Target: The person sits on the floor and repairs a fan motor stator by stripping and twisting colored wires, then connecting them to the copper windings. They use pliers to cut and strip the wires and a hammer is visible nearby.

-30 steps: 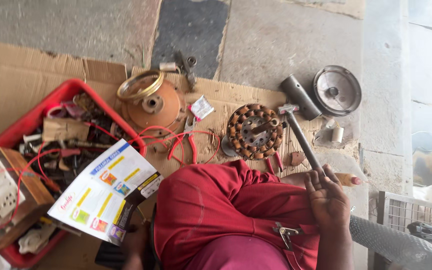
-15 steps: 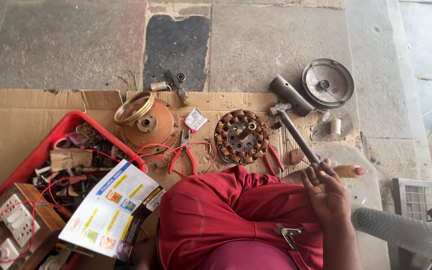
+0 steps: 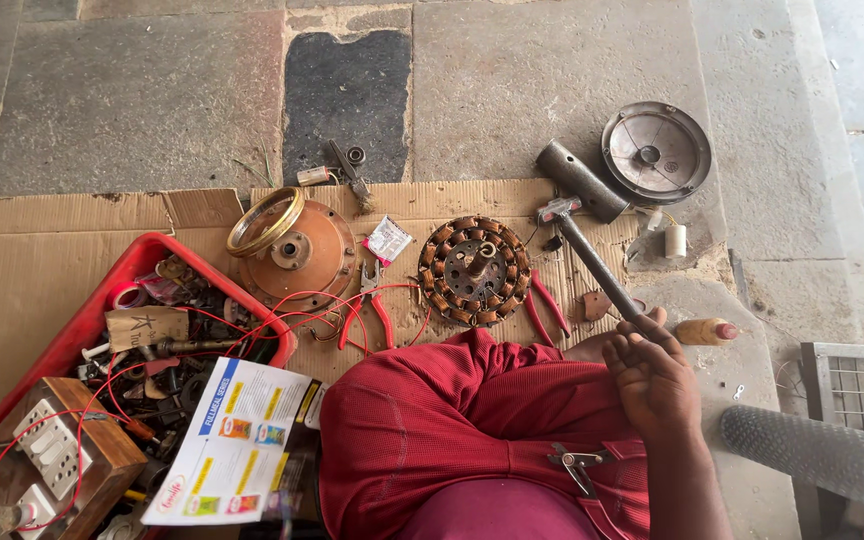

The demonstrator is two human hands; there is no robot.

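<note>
The right hand (image 3: 657, 380) is clenched around the handle of a hammer (image 3: 592, 260), its grip at the lower end of the shaft, just above the red trouser knee. The hammer slants up and left, its head hanging over the cardboard sheet (image 3: 52, 250) just right of a round copper-wound motor stator (image 3: 474, 270) that lies flat on the cardboard. The left hand is out of view, so its grip cannot be told.

A red plastic tray (image 3: 122, 290) sits at the left on the cardboard. It holds a jumble of small dark metal parts, red wire loops, a roll of tape and a brown cardboard tag. A wooden switch board (image 3: 67, 450) with white sockets leans at its near end, and a printed leaflet (image 3: 242, 440) covers its lower right corner.

Beside the tray stands a copper-coloured motor cover (image 3: 297, 255) with a brass ring tilted on it. Red-handled pliers (image 3: 377, 310) lie between cover and stator. On the stone floor beyond, a grey metal tube (image 3: 582, 180) touches a round grey end cover (image 3: 657, 152).
</note>
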